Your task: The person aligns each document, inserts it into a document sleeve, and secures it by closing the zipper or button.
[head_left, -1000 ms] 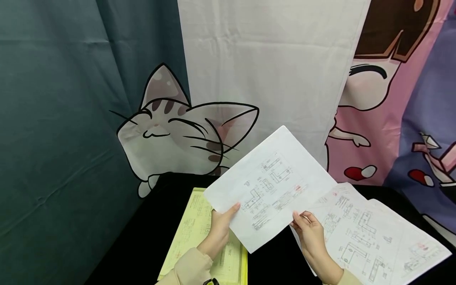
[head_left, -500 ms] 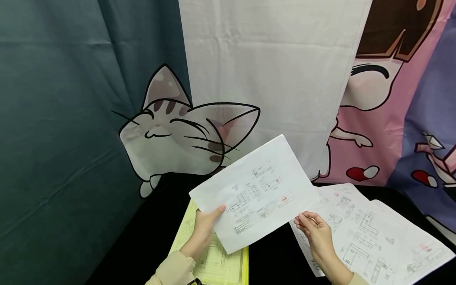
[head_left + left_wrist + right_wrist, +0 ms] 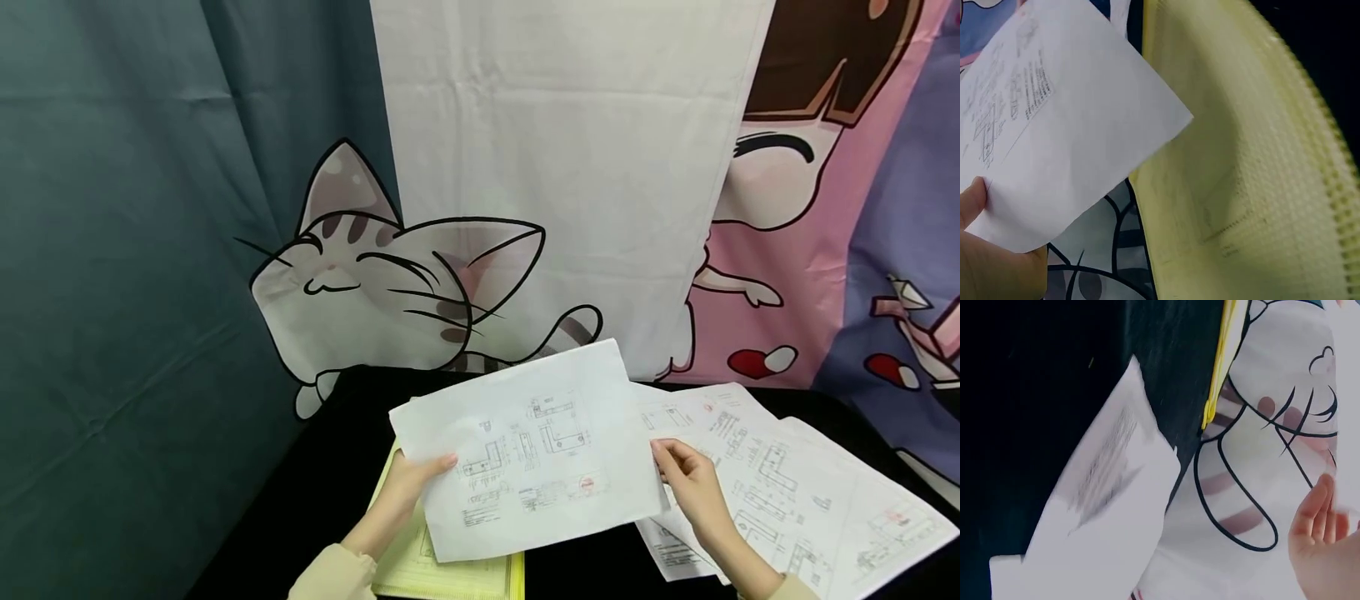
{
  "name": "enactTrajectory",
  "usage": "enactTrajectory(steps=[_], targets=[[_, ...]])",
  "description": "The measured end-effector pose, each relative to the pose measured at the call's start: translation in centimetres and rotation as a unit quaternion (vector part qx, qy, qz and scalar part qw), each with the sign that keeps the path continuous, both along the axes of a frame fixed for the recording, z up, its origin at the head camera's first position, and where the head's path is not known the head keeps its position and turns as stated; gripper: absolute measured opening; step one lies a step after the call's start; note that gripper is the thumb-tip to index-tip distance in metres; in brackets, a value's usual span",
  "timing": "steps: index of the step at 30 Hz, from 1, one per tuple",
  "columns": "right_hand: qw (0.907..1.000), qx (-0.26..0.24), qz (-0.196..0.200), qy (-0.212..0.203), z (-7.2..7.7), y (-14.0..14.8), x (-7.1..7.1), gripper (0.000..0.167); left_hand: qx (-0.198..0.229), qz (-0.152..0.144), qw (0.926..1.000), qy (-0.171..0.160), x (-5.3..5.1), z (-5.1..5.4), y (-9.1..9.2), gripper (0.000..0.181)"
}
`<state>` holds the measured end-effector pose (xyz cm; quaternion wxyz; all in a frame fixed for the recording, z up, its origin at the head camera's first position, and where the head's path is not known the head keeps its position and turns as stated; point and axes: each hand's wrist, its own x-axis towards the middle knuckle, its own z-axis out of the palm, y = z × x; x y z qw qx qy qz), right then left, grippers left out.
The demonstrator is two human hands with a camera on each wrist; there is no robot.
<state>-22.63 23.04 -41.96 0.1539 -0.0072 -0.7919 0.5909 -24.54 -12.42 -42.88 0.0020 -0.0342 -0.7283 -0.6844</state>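
A white sheet of paper (image 3: 540,467) with printed technical drawings and a red stamp is held up between both hands. My left hand (image 3: 408,487) pinches its left edge, thumb on the printed face; the fingers behind are hidden. At the right edge, my right hand (image 3: 690,479) pinches the sheet between thumb and fingertips. In the left wrist view the sheet (image 3: 1091,119) hangs above a yellow mesh file pouch (image 3: 1260,187). That pouch (image 3: 450,575) lies under the left hand, partly covered by the sheet.
Several overlapping drawing sheets (image 3: 795,492) lie spread at the right on the black tabletop (image 3: 292,517). Behind the table hangs a curtain (image 3: 570,167) with cartoon prints. The right wrist view shows the pouch's yellow edge (image 3: 1216,375) and loose white paper (image 3: 1110,506).
The held sheet has come down and turned clockwise, so it lies nearly level. My left hand has moved left and slightly down. The right hand has shifted right along the sheet to its right edge.
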Motion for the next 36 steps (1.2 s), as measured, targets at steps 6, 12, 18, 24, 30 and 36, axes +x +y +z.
enactTrajectory(steps=[6, 12, 18, 24, 30, 36], targets=[[0.9964, 0.058, 0.031, 0.053, 0.1, 0.0, 0.2, 0.022, -0.021, -0.005, 0.9998, -0.005, 0.3, -0.5, 0.2, 0.043], [0.9915, 0.097, 0.063, 0.061, 0.0, 0.0, 0.3, 0.01, -0.039, -0.004, 0.9992, 0.001, 0.6, -0.7, 0.4, 0.044], [0.9731, 0.174, 0.144, 0.046, 0.0, 1.4, 0.5, 0.015, -0.043, -0.026, 0.9987, 0.012, 0.8, -1.1, 0.4, 0.04], [0.9559, 0.199, 0.212, 0.044, 0.0, 2.4, 0.4, 0.02, -0.045, -0.038, 0.998, 0.025, 0.7, -1.3, 0.4, 0.041], [0.9626, 0.188, 0.194, 0.016, -0.1, 2.9, 0.7, 0.019, -0.037, -0.045, 0.9982, 0.011, 0.7, -0.8, 0.6, 0.042], [0.9835, 0.15, 0.1, -0.01, 0.2, 3.4, 1.1, 0.019, -0.012, 0.004, 0.9999, 0.001, 0.4, -0.2, 0.3, 0.036]])
